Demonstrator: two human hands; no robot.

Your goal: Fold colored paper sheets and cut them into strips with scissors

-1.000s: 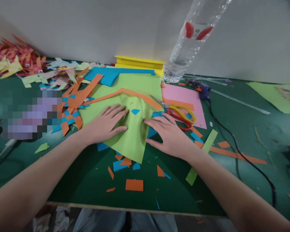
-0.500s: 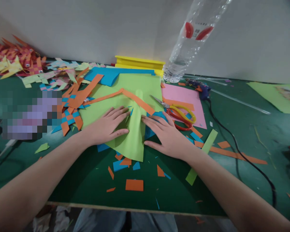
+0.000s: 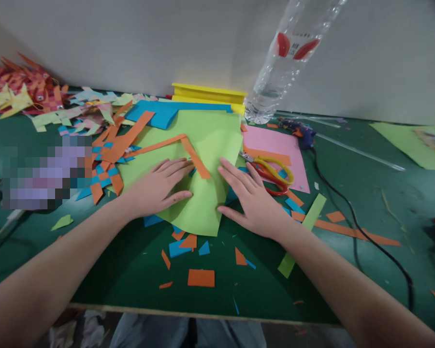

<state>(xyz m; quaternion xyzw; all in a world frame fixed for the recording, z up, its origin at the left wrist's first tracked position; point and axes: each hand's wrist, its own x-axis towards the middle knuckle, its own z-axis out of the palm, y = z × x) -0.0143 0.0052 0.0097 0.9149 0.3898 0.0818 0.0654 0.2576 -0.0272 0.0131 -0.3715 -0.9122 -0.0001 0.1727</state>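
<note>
Both hands lie palm down on a large light-green paper sheet, which bulges up a little between them. My left hand rests on its left part with outstretched fingers. At the sheet's right edge, my right hand touches the paper with its fingertips, fingers spread. A bent orange paper strip lies on the sheet between the hands. Yellow and red scissors lie just beyond my right hand, their blades partly hidden by the green sheet. Left of the sheet is a woven orange and blue paper piece.
A tilted clear bottle stands at the back, near a glue gun with a black cord. Blue paper, pink paper and a folded yellow piece lie behind. Orange scraps litter the front.
The green sheet's narrow raised ridge has flattened into a broader bulge, its right edge now over the scissor blades. The orange strip's right end has swung left. My right fingers have shifted slightly.
</note>
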